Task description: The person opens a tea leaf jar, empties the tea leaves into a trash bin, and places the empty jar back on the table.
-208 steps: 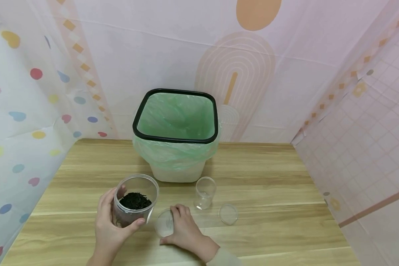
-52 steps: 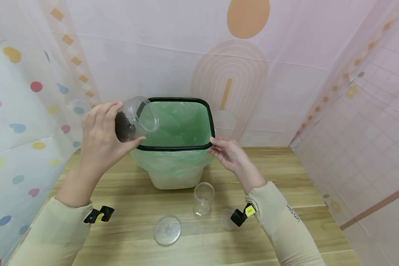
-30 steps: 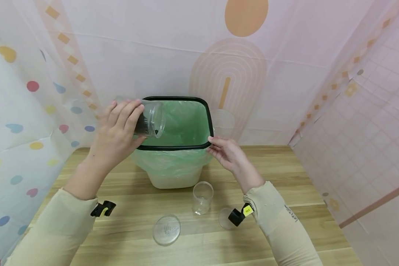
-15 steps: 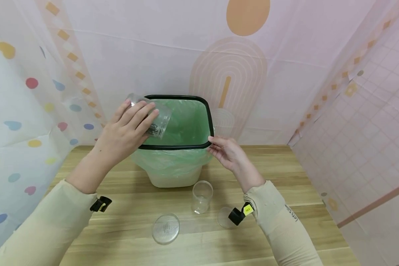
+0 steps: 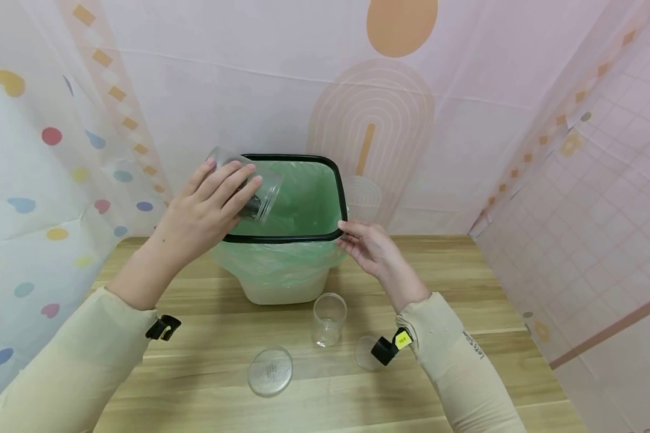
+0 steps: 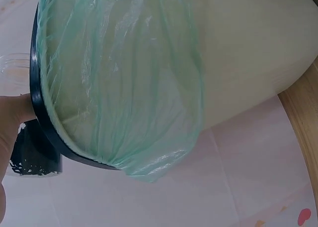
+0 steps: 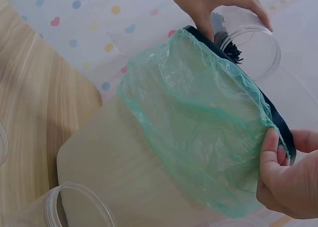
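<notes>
My left hand [image 5: 203, 207] grips a clear plastic jar [image 5: 271, 185], tipped mouth-down to the right over the trash can. Dark, dry shreds like tea leaves [image 7: 232, 52] lie along the jar's lower side near its mouth. The trash can [image 5: 287, 290] is pale, with a black rim [image 5: 342, 186] and a green bag [image 5: 309, 186] lining it and folded over outside. At the rim's front right corner, my right hand [image 5: 371, 246] pinches rim and bag between thumb and fingers, as the right wrist view shows. The can's bottom inside is hidden from view.
A smaller clear cup [image 5: 329, 322] stands upright on the wooden table [image 5: 206, 391] in front of the can. One round clear lid [image 5: 271, 371] lies to its left, another [image 5: 365, 353] to its right, partly behind the wrist camera. Patterned curtains [image 5: 238, 84] hang behind and at the sides.
The left hand has lifted the jar from above the table to the can and tipped it further. The right hand has left the lid on the table and taken hold of the rim.
</notes>
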Motion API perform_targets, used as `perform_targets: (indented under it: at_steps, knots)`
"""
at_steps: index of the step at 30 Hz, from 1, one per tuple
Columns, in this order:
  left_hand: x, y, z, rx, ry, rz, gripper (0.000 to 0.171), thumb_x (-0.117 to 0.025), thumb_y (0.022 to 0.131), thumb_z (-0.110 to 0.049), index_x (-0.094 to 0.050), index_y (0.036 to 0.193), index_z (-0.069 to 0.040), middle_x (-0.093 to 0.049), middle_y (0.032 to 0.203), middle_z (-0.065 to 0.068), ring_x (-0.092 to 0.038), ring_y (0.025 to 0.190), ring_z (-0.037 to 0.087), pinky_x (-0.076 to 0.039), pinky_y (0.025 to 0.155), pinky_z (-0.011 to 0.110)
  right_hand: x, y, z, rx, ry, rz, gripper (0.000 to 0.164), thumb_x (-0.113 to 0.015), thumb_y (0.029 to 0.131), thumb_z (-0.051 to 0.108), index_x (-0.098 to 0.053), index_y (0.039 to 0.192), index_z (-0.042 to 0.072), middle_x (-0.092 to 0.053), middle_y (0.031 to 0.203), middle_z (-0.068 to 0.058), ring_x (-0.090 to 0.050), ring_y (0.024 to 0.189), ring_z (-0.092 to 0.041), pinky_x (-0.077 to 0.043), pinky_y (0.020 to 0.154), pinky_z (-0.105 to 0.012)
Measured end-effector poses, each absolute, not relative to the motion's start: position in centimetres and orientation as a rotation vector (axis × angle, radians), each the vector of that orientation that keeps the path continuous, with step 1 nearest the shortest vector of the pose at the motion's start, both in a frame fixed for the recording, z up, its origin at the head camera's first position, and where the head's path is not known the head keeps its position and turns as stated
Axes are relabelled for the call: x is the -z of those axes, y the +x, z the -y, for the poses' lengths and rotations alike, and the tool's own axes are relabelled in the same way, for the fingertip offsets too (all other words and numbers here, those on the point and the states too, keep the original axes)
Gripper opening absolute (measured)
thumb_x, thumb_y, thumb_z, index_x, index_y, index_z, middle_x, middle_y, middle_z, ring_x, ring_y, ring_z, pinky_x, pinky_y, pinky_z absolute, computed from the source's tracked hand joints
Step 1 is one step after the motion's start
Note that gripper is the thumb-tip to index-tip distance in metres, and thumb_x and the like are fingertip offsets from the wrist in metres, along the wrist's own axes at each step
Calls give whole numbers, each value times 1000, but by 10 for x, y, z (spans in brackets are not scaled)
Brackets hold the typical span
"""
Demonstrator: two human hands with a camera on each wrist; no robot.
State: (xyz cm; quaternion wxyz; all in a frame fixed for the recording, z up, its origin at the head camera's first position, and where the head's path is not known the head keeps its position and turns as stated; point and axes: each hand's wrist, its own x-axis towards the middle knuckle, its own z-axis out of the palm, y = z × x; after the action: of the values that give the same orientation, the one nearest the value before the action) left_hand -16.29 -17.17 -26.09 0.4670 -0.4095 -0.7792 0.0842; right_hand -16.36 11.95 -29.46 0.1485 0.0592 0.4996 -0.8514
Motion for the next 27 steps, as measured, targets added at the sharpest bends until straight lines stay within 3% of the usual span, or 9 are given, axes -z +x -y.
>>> perform_targets:
  at_steps: [3, 8, 14, 21, 27]
  knots:
    - [257, -164, 173, -212, -1011, 1900, 98, -86, 56, -6, -36, 140, -6, -39, 142, 12, -38, 128, 30, -26, 109, 46, 295, -165, -118, 2441, 175, -1445, 7, -49, 91, -6, -46, 91, 0, -48, 83, -7, -50, 71, -14, -50, 68, -22]
    - [248, -165, 175, -189, -1071, 1894, 87, -78, 63, -1, -37, 139, -3, -40, 141, 15, -39, 125, 33, -25, 109, 48, 295, -165, -117, 2419, 187, -1469, 15, -50, 91, -5, -42, 102, -1, -46, 88, -8, -50, 73, -14, -50, 69, -21]
    - [236, -166, 174, -216, -1121, 1877, 82, -74, 66, 1, -37, 139, -1, -39, 141, 17, -38, 126, 35, -25, 109, 48, 295, -164, -117, 2421, 186, -1470, 8, -51, 91, -5, -45, 93, 0, -48, 84, -7, -51, 71, -13, -50, 68, -21]
    - [233, -165, 175, -200, -1170, 1900, 77, -71, 68, 6, -39, 138, -2, -39, 142, 17, -38, 126, 35, -26, 108, 49, 296, -164, -116, 2417, 189, -1469, 10, -51, 90, -5, -44, 95, 0, -47, 85, -7, -51, 71, -13, -50, 69, -21]
    - [230, -166, 175, -210, -1165, 1914, 78, -71, 69, 5, -38, 139, -2, -38, 142, 18, -38, 126, 36, -26, 108, 49, 296, -163, -115, 2424, 199, -1464, 7, -52, 90, -4, -47, 88, 1, -50, 80, -6, -51, 70, -13, -50, 68, -21]
